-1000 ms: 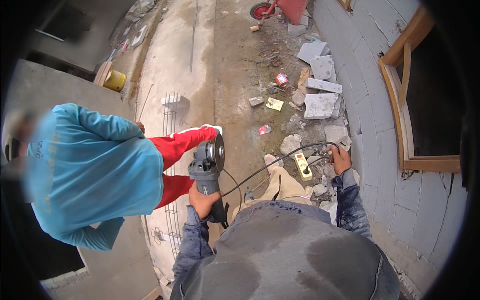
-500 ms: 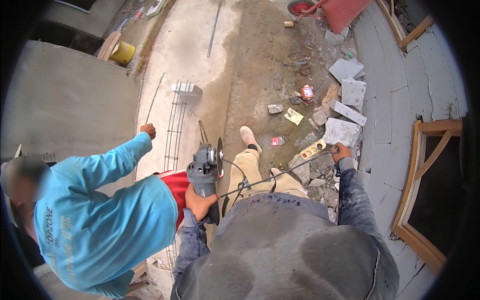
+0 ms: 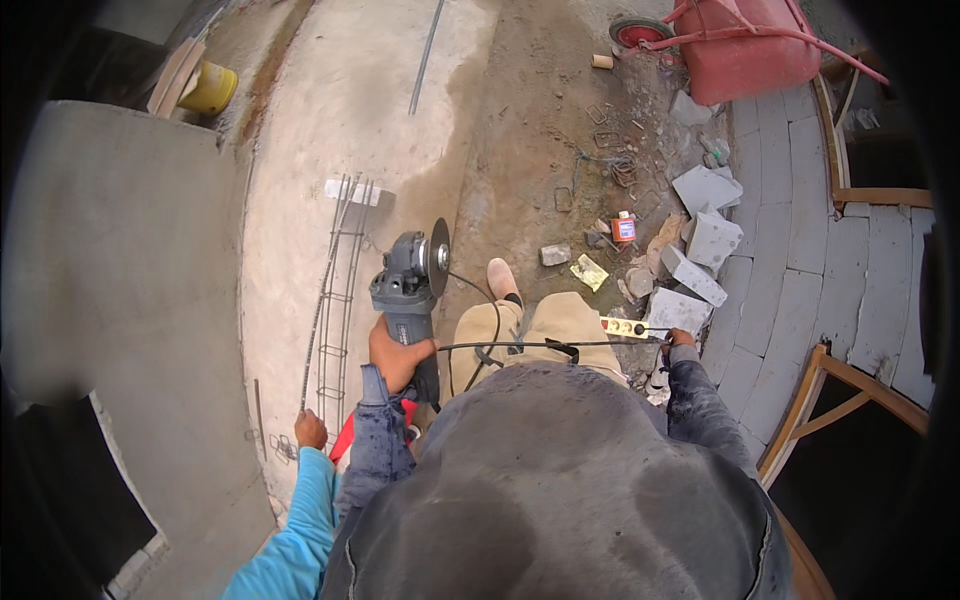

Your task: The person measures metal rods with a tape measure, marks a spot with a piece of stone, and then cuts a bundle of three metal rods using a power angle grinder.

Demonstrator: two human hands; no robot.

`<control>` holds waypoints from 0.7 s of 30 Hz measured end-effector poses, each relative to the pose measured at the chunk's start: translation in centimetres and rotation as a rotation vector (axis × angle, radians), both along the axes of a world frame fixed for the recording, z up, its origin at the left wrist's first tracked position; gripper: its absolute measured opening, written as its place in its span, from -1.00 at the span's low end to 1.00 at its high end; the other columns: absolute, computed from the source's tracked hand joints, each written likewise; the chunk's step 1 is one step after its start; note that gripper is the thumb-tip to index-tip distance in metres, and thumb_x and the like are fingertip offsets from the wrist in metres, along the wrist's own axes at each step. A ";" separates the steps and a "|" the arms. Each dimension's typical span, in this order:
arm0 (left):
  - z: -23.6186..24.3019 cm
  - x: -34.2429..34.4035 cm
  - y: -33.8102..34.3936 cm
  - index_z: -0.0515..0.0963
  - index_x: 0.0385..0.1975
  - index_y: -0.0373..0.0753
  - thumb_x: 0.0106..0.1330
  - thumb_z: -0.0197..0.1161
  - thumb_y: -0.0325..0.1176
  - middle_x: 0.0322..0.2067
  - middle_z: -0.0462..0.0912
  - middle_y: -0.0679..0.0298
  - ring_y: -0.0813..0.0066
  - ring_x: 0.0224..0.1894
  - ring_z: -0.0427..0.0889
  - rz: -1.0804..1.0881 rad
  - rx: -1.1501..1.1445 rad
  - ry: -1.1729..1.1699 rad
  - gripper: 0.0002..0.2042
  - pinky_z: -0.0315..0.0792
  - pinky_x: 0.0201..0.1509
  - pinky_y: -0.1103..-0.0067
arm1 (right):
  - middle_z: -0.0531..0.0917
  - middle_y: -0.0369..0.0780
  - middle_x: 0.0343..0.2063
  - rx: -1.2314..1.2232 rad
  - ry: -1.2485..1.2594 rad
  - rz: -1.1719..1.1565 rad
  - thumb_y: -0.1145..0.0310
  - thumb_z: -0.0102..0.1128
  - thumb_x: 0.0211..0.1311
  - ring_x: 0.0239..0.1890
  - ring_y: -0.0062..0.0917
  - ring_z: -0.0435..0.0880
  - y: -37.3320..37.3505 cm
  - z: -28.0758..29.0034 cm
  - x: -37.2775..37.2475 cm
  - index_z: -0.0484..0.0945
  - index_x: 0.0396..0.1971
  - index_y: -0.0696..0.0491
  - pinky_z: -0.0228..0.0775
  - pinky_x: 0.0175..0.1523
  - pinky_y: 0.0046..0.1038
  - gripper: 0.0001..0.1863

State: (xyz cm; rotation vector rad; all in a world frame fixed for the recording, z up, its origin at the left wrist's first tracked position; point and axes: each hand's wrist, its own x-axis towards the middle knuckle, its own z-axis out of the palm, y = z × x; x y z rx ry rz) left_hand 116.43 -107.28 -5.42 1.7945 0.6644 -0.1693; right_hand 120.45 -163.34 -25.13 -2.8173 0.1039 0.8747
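Note:
My left hand [image 3: 398, 354] is closed round the body of a grey angle grinder [image 3: 402, 285]. Its dark cutting disc [image 3: 438, 257] faces right and stands upright. A black power cord [image 3: 545, 345] stretches across my thighs from beside the grinder to my right hand [image 3: 681, 341], which is closed on it. Next to that hand is a yellow power strip [image 3: 625, 327] with round sockets and a black plug in it; whether it hangs or rests on something I cannot tell. Another person's hand [image 3: 310, 430], in a light blue sleeve, grips a long steel bar at the left.
A rebar cage [image 3: 345, 290] lies on the pale concrete, its far end at a white block [image 3: 352, 192]. Broken grey blocks [image 3: 713, 240] line the right wall. A red wheelbarrow [image 3: 745, 55] stands far right. Near them lie an orange container [image 3: 624, 229] and bent wire [image 3: 620, 172].
The co-worker has moved back toward the lower left, mostly out of view, and now grips a bar. My right hand and the power strip are slightly lower; the cord lies more level.

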 end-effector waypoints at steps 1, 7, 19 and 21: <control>-0.1 0.8 0.8 0.41 -0.33 -0.40 -0.29 0.35 -0.40 -0.45 0.55 0.17 0.43 -0.41 0.52 0.031 -0.067 0.035 -0.56 0.40 -0.29 0.55 | 0.57 -0.03 -0.47 -0.031 -0.065 0.038 0.33 0.24 -0.27 -0.32 -0.17 0.54 1.2 0.5 0.4 0.50 -0.52 0.09 0.38 -0.18 -0.29 -0.77; 0.7 6.0 3.0 0.39 -0.31 -0.40 -0.29 0.36 -0.43 -0.43 0.55 0.17 0.44 -0.39 0.51 0.014 -0.063 0.054 -0.54 0.39 -0.26 0.56 | 0.57 -0.01 -0.47 -0.023 0.017 -0.046 0.34 0.12 -0.25 -0.32 -0.15 0.54 3.9 -0.8 5.1 0.53 -0.51 0.10 0.39 -0.17 -0.26 -0.78; -1.1 27.3 3.6 0.37 -0.29 -0.37 -0.33 0.39 -0.41 -0.42 0.53 0.16 0.44 -0.39 0.52 -0.246 0.089 -0.003 -0.49 0.43 -0.26 0.52 | 0.55 -0.22 -0.65 0.229 -0.514 -0.641 0.31 0.28 -0.16 -0.57 -0.50 0.50 4.4 -0.5 27.3 0.51 -0.53 0.06 0.34 -0.40 -0.49 -0.81; -0.3 33.7 2.7 0.38 -0.28 -0.35 -0.33 0.40 -0.39 -0.41 0.53 0.16 0.42 -0.38 0.52 -0.308 0.174 -0.012 -0.48 0.43 -0.26 0.51 | 0.51 -0.29 -0.71 0.339 -0.642 -0.715 0.28 0.28 -0.11 -0.63 -0.61 0.42 3.9 -1.2 31.9 0.52 -0.55 0.09 0.29 -0.47 -0.54 -0.79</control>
